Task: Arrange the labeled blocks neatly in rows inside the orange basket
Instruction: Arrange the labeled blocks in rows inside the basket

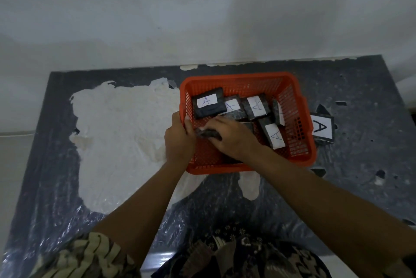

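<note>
Both hands (180,140) (229,136) hide a dark block (208,134) in the basket (301,106).

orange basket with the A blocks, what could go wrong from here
The blocks in the orange basket lie tilted and overlapping, so setting the dark block held by both hands may jam or knock them further askew. One labeled block sits outside on the table, right of the basket, and could be forgotten.

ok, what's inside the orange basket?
Orange basket holds several dark blocks labeled A, jumbled. Both hands, left hand and right hand, cover one block; its label is hidden.
</note>
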A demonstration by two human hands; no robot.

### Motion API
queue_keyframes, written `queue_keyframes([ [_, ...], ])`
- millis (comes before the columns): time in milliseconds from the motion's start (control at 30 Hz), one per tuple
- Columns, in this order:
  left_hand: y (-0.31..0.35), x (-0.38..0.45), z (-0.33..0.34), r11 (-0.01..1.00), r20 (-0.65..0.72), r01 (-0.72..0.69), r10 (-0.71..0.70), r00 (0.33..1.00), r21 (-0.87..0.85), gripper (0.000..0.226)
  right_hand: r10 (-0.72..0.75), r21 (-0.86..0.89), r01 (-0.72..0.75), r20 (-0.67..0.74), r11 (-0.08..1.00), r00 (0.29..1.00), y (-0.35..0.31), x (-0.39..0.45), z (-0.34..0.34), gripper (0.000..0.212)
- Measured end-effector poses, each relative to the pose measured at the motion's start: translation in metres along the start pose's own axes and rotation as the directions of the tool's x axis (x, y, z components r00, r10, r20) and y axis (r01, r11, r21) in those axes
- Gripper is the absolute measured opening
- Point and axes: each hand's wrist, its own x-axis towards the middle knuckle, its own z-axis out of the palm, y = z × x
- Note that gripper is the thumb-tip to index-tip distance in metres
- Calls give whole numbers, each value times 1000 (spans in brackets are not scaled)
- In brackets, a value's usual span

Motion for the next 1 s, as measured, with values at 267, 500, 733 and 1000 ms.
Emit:
queue_keyframes([
  [267, 0, -1, 0, 1000, 3, 5, -5, 1000, 14, 24, 7, -50, 9, 329, 999, 944, 12, -7, 7, 33],
  [500, 1, -1, 0, 1000, 26, 13, -13, 1000, 4, 28, 85, 11, -90, 253, 996, 964, 20, -2, 10, 24],
  [733, 1, -1, 0, 999, 39, 43, -44, 998, 3, 33, 536, 178, -506, -270, 844, 800, 56, 29, -6, 18],
  [1000, 0, -1, 0, 999, 54, 44, -44, 998, 1, 35, 477, -33, -476, 102, 879, 873, 87, 50, -17, 74],
])
